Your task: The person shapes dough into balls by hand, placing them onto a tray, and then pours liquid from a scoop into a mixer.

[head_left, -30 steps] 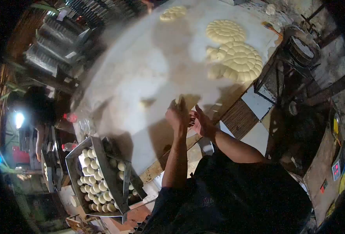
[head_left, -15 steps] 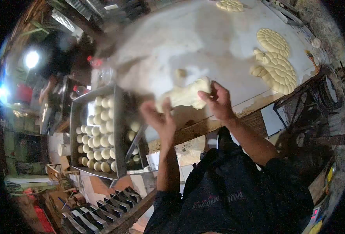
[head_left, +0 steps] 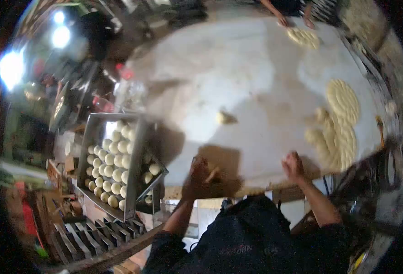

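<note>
My left hand (head_left: 197,178) is low over the near edge of the table, dark and smeared by motion, its thumb sticking out to the right. Whether it grips anything cannot be made out. Farther right, my right hand (head_left: 293,166) is closed like a fist above the table, and its inside is hidden. No stretched dough can be made out between the hands. Beyond them a small lump of dough (head_left: 222,118) lies on the white table. To the right of my right hand are patterned dough rounds (head_left: 343,102) and a blurred, segmented dough piece (head_left: 329,141).
A metal tray (head_left: 135,169) of round dough balls (head_left: 114,160) stands tilted at the left. At the far side another person's hands (head_left: 282,21) are near a dough round (head_left: 304,38). A brush (head_left: 380,130) lies at the right edge. Metal moulds (head_left: 96,237) sit lower left.
Half a second ago both hands held a flat, stretched piece of dough; now it cannot be seen. The hands are farther apart and nearer my body. The view has shifted, showing another person's hands.
</note>
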